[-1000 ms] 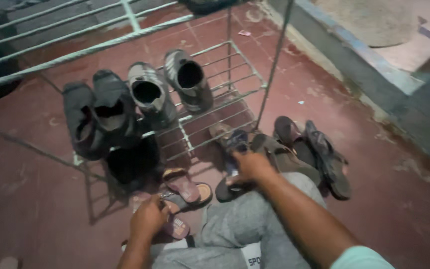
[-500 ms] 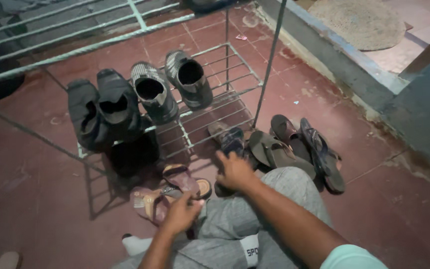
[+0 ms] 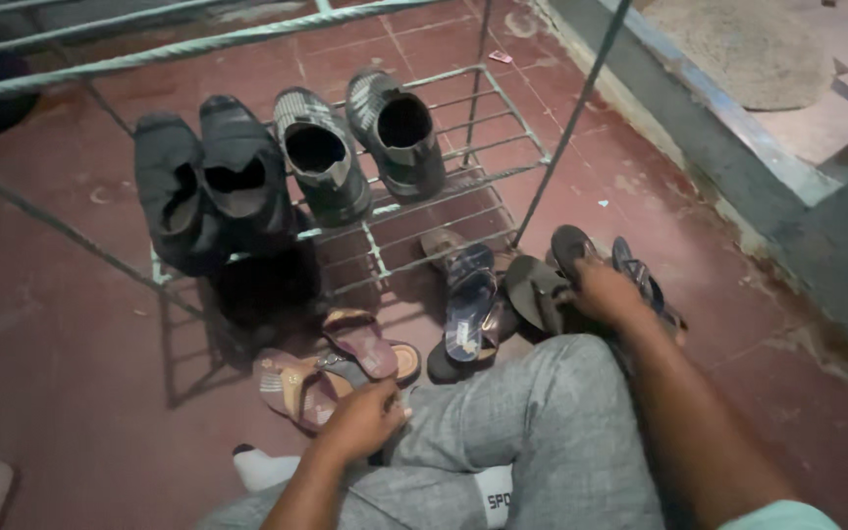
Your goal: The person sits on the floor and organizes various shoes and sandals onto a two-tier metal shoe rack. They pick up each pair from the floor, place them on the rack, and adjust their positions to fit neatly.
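Over at 9 o'clock two pairs of dark shoes (image 3: pixel 287 167) already sit on the wire rack (image 3: pixel 414 231), while every sandal's still on the floor. Left hand (image 3: pixel 360 422) curls loosely on the pink sandals (image 3: pixel 331 368); at 3 o'clock the right hand (image 3: pixel 606 292) grips a brown sandal (image 3: pixel 539 291).

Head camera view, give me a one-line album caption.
Seated by a metal shoe rack, right hand grasping dark sandals, left hand by brown sandals.

Red tiled floor (image 3: pixel 71 373), sandals (image 3: pixel 331 368), perhaps dusty
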